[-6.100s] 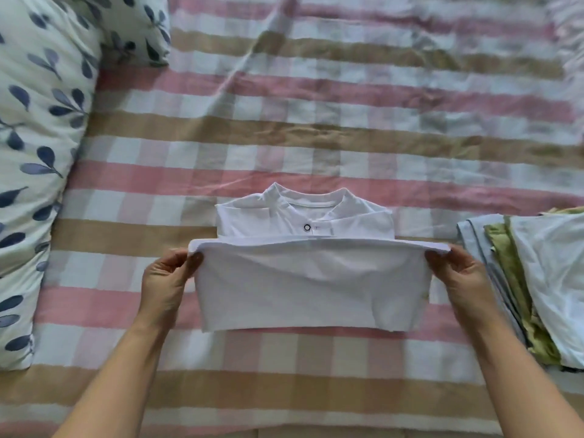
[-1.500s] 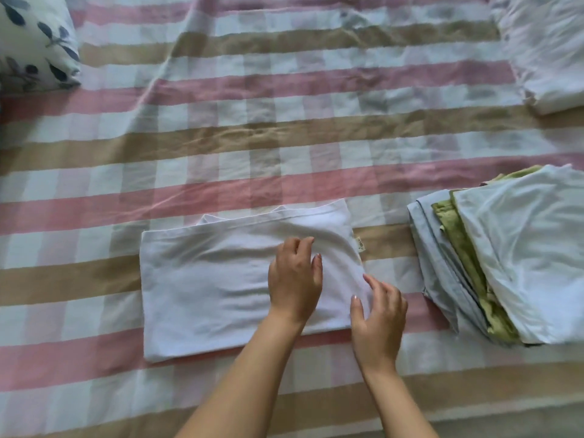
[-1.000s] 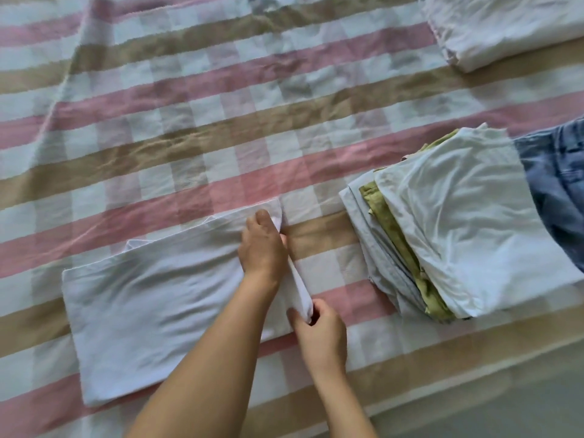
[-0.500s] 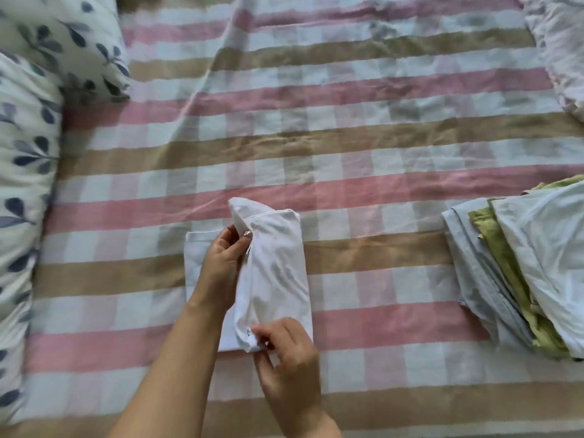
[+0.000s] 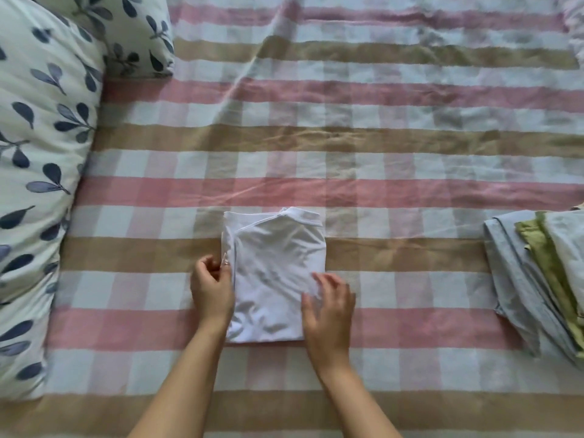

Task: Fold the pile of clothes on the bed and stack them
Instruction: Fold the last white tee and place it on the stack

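Head view: folded white shirt, no readable label.

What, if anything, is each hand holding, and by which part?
The left hand pinches the left edge of the folded white shirt between its fingers. The right hand only rests open on the shirt's lower right part, gripping nothing.

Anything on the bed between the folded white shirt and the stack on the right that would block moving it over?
Nothing visible. Only bare checked bedsheet lies between the folded white shirt and the stack at the right edge. Both hands, left hand and right hand, are already on the shirt.
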`<action>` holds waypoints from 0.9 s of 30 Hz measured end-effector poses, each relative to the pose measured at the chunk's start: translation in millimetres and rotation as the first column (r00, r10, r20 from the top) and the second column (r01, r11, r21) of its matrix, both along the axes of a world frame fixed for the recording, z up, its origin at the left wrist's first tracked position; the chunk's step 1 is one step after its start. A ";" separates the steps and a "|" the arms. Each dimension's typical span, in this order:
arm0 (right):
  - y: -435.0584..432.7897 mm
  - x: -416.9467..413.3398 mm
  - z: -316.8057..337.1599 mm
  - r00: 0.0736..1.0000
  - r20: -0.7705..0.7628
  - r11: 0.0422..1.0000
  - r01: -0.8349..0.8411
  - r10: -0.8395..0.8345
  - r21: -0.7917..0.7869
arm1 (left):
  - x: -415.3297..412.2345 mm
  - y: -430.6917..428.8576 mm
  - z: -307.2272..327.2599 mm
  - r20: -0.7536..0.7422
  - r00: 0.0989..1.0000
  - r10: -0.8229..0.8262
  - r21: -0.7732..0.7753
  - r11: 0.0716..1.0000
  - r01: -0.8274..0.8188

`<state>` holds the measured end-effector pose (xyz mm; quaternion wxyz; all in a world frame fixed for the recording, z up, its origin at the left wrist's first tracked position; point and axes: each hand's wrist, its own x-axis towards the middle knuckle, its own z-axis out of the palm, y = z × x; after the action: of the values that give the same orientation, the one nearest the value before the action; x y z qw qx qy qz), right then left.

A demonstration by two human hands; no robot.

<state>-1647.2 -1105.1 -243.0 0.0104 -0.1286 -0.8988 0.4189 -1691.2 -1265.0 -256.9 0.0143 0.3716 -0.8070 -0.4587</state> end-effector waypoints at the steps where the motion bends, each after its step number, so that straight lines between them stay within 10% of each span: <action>1: 6.6 -9.2 -0.3 0.992 0.100 0.996 0.076 -0.072 -0.041 | 4.5 4.2 -0.7 0.038 0.998 -0.044 0.014 0.999 0.044; 13: 10.1 -47.9 -14.1 0.884 0.464 0.897 0.246 -0.052 -0.368 | 4.2 1.7 -0.9 0.049 0.983 -0.179 0.285 0.945 0.158; 27: 138.4 4.7 84.5 0.954 0.252 0.810 0.276 -0.163 -0.518 | 46.8 144.2 96.2 -0.199 0.946 -0.255 0.258 0.918 0.302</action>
<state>-1642.5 -966.7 -158.4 -0.0666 -0.2700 -0.7168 0.6394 -1644.4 -1120.8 -160.7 -0.0396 0.2126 -0.7733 -0.5960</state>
